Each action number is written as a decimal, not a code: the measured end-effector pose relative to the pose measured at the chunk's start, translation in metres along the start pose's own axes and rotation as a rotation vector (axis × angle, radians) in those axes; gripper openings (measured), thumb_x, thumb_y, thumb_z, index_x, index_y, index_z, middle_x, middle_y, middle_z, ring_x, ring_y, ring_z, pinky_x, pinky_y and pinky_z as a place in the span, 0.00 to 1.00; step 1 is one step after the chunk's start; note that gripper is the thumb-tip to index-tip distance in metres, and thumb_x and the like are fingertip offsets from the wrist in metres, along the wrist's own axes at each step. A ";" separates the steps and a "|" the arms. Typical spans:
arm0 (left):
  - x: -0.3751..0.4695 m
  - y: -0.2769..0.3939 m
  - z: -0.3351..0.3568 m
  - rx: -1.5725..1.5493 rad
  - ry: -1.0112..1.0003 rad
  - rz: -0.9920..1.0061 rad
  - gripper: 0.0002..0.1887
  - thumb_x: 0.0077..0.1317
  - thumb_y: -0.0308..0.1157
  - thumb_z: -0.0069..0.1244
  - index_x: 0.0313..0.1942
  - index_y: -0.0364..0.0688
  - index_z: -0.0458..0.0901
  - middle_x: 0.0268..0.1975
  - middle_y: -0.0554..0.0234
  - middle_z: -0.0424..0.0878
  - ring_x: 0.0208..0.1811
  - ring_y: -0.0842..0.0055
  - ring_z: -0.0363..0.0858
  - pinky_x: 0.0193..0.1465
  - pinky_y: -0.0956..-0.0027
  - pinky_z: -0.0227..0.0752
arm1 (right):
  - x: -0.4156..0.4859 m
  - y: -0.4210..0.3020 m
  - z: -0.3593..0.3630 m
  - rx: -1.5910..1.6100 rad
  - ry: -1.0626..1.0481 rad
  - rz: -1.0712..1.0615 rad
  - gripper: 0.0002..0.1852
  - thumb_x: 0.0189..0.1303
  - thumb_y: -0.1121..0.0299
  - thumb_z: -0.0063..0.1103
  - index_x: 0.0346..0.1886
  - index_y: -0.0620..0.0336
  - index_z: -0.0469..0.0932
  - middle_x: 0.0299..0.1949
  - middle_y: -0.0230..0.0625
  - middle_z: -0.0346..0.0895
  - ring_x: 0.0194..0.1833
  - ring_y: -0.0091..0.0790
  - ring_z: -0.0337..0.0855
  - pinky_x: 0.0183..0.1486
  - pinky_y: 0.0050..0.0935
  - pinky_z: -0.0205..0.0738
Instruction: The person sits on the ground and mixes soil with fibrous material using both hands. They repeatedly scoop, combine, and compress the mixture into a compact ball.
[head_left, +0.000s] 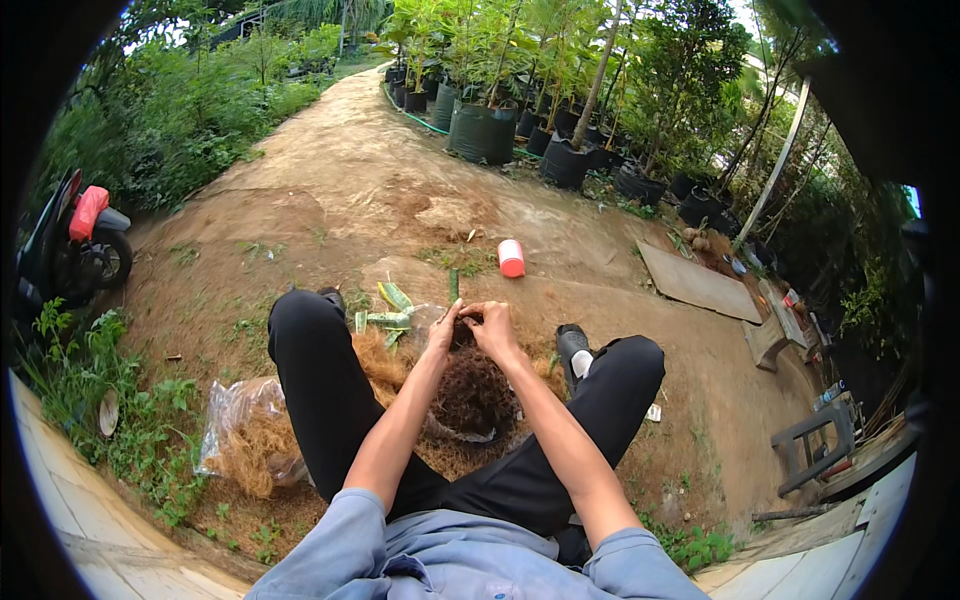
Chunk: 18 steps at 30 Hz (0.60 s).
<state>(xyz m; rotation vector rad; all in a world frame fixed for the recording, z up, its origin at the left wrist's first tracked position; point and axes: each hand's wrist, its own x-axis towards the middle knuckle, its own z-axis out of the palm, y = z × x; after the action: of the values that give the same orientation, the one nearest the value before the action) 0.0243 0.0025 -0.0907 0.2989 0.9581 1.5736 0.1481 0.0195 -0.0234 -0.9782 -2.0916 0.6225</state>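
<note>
My left hand (442, 328) and my right hand (493, 328) meet between my knees, fingertips pinched around a small clump of dark brown fibre (464, 335). A green leaf piece (454, 284) shows just beyond the left fingertips; whether it is held or lies on the ground cannot be told. Below the hands sits a larger heap of dark fibre (471, 394), with clear plastic (469, 436) at its near edge. Paler coconut fibre (379, 366) spreads around it. Cut yellow-edged snake plant leaves (394, 298) lie beyond my left knee.
A clear plastic bag (234, 409) of pale fibre lies left of my leg. Ahead stands a red-and-white container (511, 259). Potted saplings (484, 133) line the path. At the right are a flat board (697, 281) and a plastic stool (814, 442); a motorbike (79, 240) is left.
</note>
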 end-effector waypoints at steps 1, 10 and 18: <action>0.002 0.000 0.000 -0.020 -0.008 0.039 0.21 0.63 0.50 0.67 0.46 0.44 0.87 0.41 0.64 0.87 0.39 0.74 0.85 0.41 0.65 0.80 | 0.002 -0.002 0.000 0.025 -0.006 0.003 0.12 0.55 0.80 0.67 0.43 0.63 0.89 0.42 0.56 0.87 0.45 0.51 0.90 0.50 0.41 0.83; 0.008 0.000 -0.003 -0.196 0.063 0.039 0.17 0.65 0.46 0.66 0.44 0.43 0.87 0.39 0.66 0.89 0.36 0.73 0.87 0.40 0.66 0.82 | 0.003 -0.024 -0.008 0.087 -0.012 -0.077 0.17 0.53 0.85 0.58 0.47 0.68 0.85 0.43 0.56 0.87 0.47 0.50 0.90 0.53 0.40 0.83; 0.008 0.001 0.006 -0.216 -0.003 0.091 0.15 0.65 0.43 0.66 0.44 0.44 0.86 0.39 0.67 0.89 0.36 0.75 0.87 0.39 0.69 0.82 | 0.010 -0.015 -0.003 0.048 0.063 -0.107 0.12 0.56 0.81 0.63 0.44 0.67 0.87 0.42 0.54 0.87 0.45 0.48 0.90 0.51 0.39 0.83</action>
<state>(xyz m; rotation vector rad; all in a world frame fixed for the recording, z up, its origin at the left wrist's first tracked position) 0.0259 0.0120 -0.0886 0.1950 0.7725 1.7435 0.1395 0.0187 -0.0070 -0.8431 -2.0488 0.5770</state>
